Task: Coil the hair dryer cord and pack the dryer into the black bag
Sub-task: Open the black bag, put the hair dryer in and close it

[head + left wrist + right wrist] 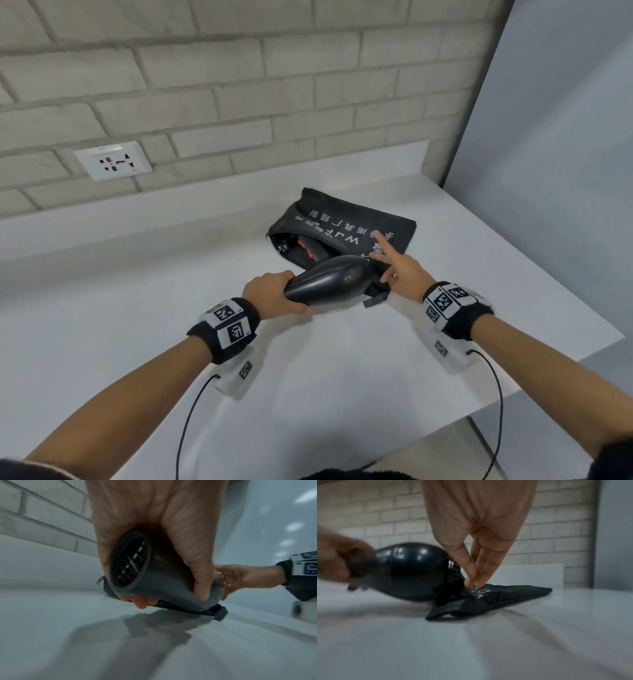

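Left hand [274,291] wrapped round nozzle of hair dryer [329,279]: rigid, glossy, likely slippery. Right hand [399,270] pinching limp black bag [383,226] mouth on counter [137,308]; forefinger extended.

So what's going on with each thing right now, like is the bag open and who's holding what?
Bag: lying on the counter, mouth open, plug and something red showing inside.
Dryer: held at its nozzle end, its rear end at the bag's mouth, not fully in.
Left hand: grips the dryer's nozzle.
Right hand: pinches the bag's edge, forefinger out straight.
Socket: on the wall, nothing plugged in.
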The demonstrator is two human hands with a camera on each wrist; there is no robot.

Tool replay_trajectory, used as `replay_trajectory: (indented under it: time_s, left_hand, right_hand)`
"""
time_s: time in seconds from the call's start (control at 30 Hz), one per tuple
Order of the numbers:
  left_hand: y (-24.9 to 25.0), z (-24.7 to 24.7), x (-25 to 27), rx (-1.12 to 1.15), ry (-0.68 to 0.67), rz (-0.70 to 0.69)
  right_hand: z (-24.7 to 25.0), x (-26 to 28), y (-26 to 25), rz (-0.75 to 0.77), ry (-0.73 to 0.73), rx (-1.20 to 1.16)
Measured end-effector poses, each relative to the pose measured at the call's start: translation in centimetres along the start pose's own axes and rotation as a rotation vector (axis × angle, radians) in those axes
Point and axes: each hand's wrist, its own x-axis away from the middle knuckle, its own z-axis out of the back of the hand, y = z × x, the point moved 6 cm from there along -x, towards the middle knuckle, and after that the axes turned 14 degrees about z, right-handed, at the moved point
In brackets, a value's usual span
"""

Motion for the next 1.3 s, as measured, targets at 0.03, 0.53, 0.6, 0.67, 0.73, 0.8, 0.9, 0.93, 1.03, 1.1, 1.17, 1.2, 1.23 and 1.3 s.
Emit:
replay_trajectory:
  time_s: [0.03,0.53,0.6,0.67,0.73,0.8,0.9,0.93,1.03,1.1,1.17,1.2,1.23,1.3]
  left_hand:
    - [0.4,-0.2,-0.1,-0.015,0.023,0.01]
    - [0.6,-2.2,0.5,0.137,-0.008,0.078]
    - [0.5,-2.7,0.6,0.196,-0.064,0.077]
    - [0.7,-3.1,0.8,0.237,-0.117,0.071]
    - [1.3,-3.2,0.8,0.245,-0.147,0.06]
    - [2.2,-3.3,0.5,0.249,-0.159,0.055]
    - [3.4,-3.3,0.0,0.309,-0.151,0.057]
    - [3.7,-3.5,-0.1,0.337,-0.145,0.062]
    - [5.0,-4.1,0.2,0.414,-0.104,0.092]
    - [6.0,-4.4,0.1,0.488,-0.086,0.132]
    - [6.9,-4.5,-0.8,0.586,-0.065,0.17]
    - [7.4,-4.4,-1.3,0.665,-0.051,0.186]
    - [7.9,-4.3,-1.9,0.757,-0.044,0.193]
    - [9.3,-4.2,-2.6,0.89,-0.075,0.173]
  right_hand:
    - [0.5,-0.1,0.5,-0.027,0.101,-0.064]
    - [-1.4,-1.2,2.9,-0.305,0.106,0.001]
    - [-0.4,-0.9,3.1,-0.297,0.218,-0.018]
    - [0.4,-0.7,3.1,-0.255,0.321,-0.093]
    - [0.8,-0.6,2.7,-0.211,0.384,-0.163]
    - [0.9,-0.5,2.3,-0.184,0.452,-0.203]
    - [1.2,0.0,2.6,-0.185,0.517,-0.272]
    - [1.2,0.2,2.9,-0.194,0.517,-0.302]
    - [1.2,0.5,3.3,-0.21,0.515,-0.439]
    - [1.0,0.4,2.8,-0.19,0.505,-0.484]
    - [0.6,0.1,2.1,-0.181,0.455,-0.521]
    - [0.5,0.0,1.8,-0.19,0.439,-0.556]
    - [0.3,-0.2,1.7,-0.216,0.425,-0.604]
    - [0.0,-0.4,1.8,-0.305,0.421,-0.725]
